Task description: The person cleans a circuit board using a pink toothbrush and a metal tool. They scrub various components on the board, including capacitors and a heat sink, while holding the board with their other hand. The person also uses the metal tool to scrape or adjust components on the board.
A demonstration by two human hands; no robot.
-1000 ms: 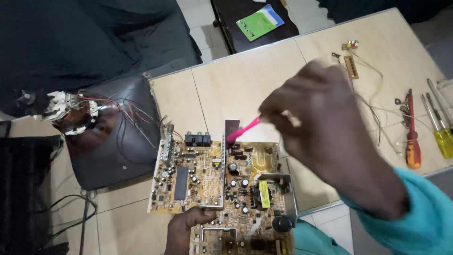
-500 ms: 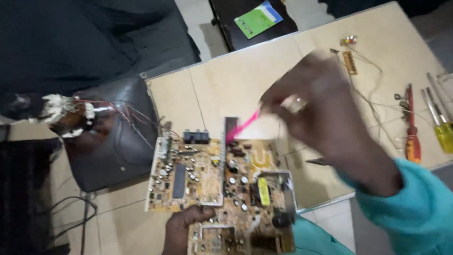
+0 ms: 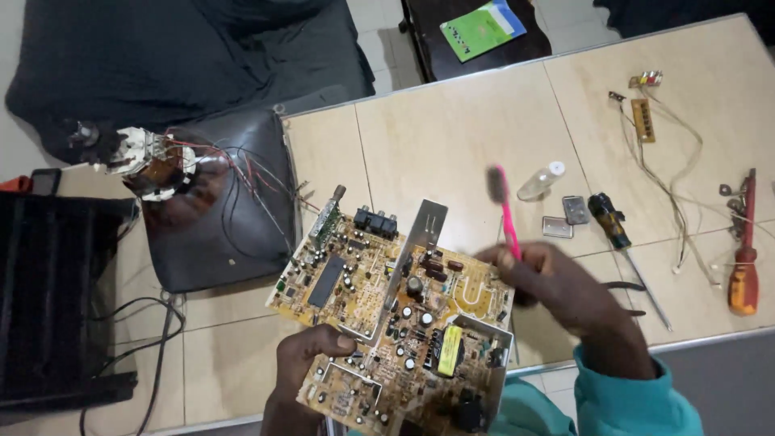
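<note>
Right hand (image 3: 557, 287) has its fingers pinching the lower end of a pink toothbrush (image 3: 504, 211), handle pointing up and away, dark bristle head at the top, blurred, raised clear of the circuit board (image 3: 387, 311). Left hand (image 3: 303, 367) grips the near edge of the board from below, thumb on top of the yellowish surface, the other fingers hidden under it, so the clamp is thumb-over-edge. Board is held tilted over the near edge of the tabletop (image 3: 452, 137), components facing up: a long black chip on the left part, a silver heat sink plate (image 3: 420, 234) standing upright near the middle, a yellow transformer (image 3: 450, 350) near the lower right, black jacks along the far edge. Just beyond the toothbrush head lies a small clear bottle (image 3: 539, 182) with a white cap, on its side. Beside it are two small metal plates (image 3: 565, 218) and a black-handled screwdriver (image 3: 617, 234). Further right is a red-and-orange screwdriver (image 3: 744, 258), with loose wires and a small strip board (image 3: 643, 119) near the far right. Left of the tabletop sits a picture tube (image 3: 218, 210), neck and red wires sticking out leftward. A green booklet (image 3: 483, 28) lies on a dark stool beyond the tabletop. Teal sleeve on the right arm.
</note>
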